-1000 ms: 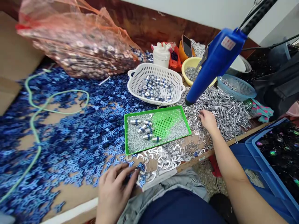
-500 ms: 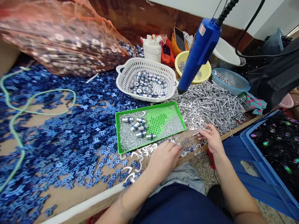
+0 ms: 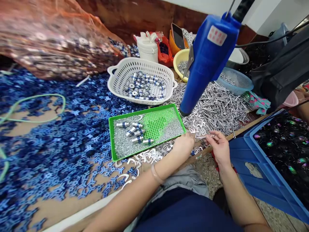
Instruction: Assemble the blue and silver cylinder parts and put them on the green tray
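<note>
Close together at the near edge of the cardboard-covered bench (image 3: 53,209), both hands work in the head view. The right hand (image 3: 219,148) makes a narrow pinch, with thumb and fingertips (image 3: 213,134) closed on a thin silver pin (image 3: 204,136) that sticks out sideways toward the left hand. The left hand (image 3: 183,145) sits just beside that pin's far end, its fingers curled downward against a scatter of curved silver clips (image 3: 195,130); its knuckles hide the fingertips, so whether it holds anything cannot be told. A clear bangle (image 3: 155,175) circles the left wrist. Right next to the left hand lies a green perforated tray (image 3: 145,111), holding fine silver bits and several blue-banded metal cylinders (image 3: 137,139). Beyond the right hand spreads a heap of silver pins (image 3: 214,108), with a blue hanging tool (image 3: 210,58) just above it. A white plastic basket (image 3: 142,82) holds more banded cylinders, and blue star-shaped pieces (image 3: 79,141) cover the left of the bench. A blue plastic crate (image 3: 267,161) stands low on the right.
</note>
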The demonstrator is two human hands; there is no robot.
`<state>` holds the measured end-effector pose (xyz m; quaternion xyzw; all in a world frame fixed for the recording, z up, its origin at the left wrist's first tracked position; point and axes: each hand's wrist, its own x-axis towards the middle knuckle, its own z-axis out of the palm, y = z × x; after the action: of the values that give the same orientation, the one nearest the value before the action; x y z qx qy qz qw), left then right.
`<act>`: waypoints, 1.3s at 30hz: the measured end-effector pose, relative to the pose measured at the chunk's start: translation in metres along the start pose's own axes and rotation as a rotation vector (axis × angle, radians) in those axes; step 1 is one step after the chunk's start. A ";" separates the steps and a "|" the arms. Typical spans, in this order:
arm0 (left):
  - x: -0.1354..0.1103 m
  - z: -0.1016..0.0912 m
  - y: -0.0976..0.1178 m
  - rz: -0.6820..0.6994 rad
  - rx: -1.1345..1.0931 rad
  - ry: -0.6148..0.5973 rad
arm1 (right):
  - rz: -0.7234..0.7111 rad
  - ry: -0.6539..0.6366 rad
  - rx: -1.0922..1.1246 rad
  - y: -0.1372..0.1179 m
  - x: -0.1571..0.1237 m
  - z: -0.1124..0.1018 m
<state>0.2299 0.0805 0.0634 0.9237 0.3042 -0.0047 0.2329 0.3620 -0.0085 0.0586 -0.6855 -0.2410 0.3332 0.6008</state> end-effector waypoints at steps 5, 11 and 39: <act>-0.038 -0.008 -0.018 0.004 -0.115 0.175 | -0.028 0.026 0.023 -0.008 -0.021 0.016; -0.097 -0.016 -0.037 -0.011 -0.634 0.614 | -0.117 -0.181 -0.002 -0.019 -0.058 0.036; -0.123 0.012 -0.041 -0.201 -0.665 0.571 | -0.271 -0.083 -0.589 -0.013 -0.004 0.021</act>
<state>0.1084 0.0353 0.0533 0.7286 0.4296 0.3260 0.4224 0.3448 0.0048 0.0713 -0.7773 -0.4403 0.1937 0.4055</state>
